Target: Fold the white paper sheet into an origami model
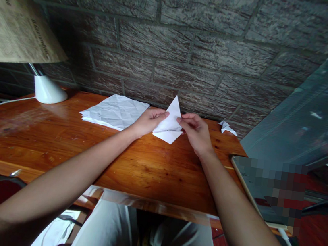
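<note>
Both hands on the folded paper (pixel 171 120), centre of the desk (pixel 58 136), toward the far edge, close to the brick wall (pixel 193 41).

- left hand (pixel 147 122): pinching the paper's left edge, thumb on top, other fingers underneath.
- right hand (pixel 195 132): pinching the right edge, fingertips curled onto the fold. Both grips are closed on the paper, neither is slack.
- Paper geometry: white and multi-layer. The sharp tip points far and is lifted up off the desk. A wider triangular flap pokes out on the near side and looks to be resting on or just above the wood, can't tell which.
- Key relation: long axis runs near-far, tip away from the person. The hands sit on opposite sides of that axis, approx symmetric, so neither is nearer. The paper lies directly between the two grips, w/ the centre crease in the gap between the thumbs.

Other items:
- stack of creased sheets (pixel 115 112): just left of the left hand, flat on the desk.
- paper scrap (pixel 226 127): right of the right hand, far edge, apart from it.
- lamp base (pixel 46 90): far left, w/ the shade (pixel 9 28) above it, well apart from the hands.
- Flat dark panel (pixel 254 176) on the right edge, partly blurred, can't ID.
</note>
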